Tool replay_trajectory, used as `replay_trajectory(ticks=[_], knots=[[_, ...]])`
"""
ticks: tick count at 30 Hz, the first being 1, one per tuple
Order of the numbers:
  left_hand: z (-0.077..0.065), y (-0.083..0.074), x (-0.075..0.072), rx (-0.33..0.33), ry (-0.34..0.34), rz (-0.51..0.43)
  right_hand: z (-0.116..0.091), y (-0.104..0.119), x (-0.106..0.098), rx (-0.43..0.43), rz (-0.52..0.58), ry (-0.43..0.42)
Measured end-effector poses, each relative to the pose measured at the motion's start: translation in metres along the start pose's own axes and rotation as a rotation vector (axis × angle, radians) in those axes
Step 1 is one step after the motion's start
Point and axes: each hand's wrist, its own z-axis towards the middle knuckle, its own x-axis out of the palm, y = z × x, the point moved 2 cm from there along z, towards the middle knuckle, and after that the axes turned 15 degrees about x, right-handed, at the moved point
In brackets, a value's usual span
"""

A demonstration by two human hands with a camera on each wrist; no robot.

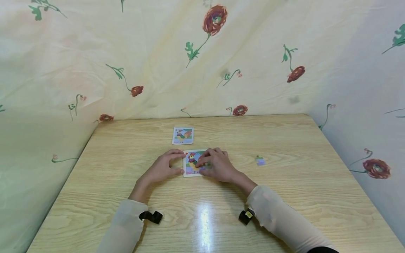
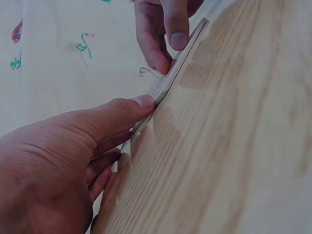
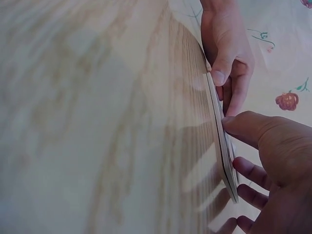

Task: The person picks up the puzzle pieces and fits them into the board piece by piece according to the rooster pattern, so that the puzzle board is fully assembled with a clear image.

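Note:
A small jigsaw puzzle board (image 1: 192, 168) with a rooster picture and white rim lies flat on the table. At its left end, my left hand (image 1: 162, 166) holds the edge, thumb near the lower corner and fingers near the upper one. The left wrist view shows the left thumb (image 2: 145, 101) against the board's rim. My right hand (image 1: 218, 165) covers the right part of the picture, its fingertips touching the surface. In the right wrist view its fingers (image 3: 251, 170) are spread over the board (image 3: 222, 146). Whether a piece lies under them is hidden.
Behind the board lies a square card (image 1: 182, 136) with a matching rooster picture. A loose jigsaw piece (image 1: 260, 161), green and lilac, lies to the right on the wooden table (image 1: 284, 211). Flowered cloth (image 1: 158, 52) hangs around the back and sides.

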Motion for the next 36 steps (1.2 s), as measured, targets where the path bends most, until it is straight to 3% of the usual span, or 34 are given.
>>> replay_trajectory(ticks=[13,21,36], knots=[[0.001,0.002,0.0,0.005,0.004,-0.006,0.002,-0.007,-0.001,0.057,0.068,0.029],[0.002,0.001,0.001,0.007,0.01,-0.026,-0.009,-0.017,-0.023,0.067,0.208,0.082],[0.003,0.003,0.003,-0.014,0.002,-0.005,-0.044,-0.116,-0.09,0.195,0.231,-0.021]])
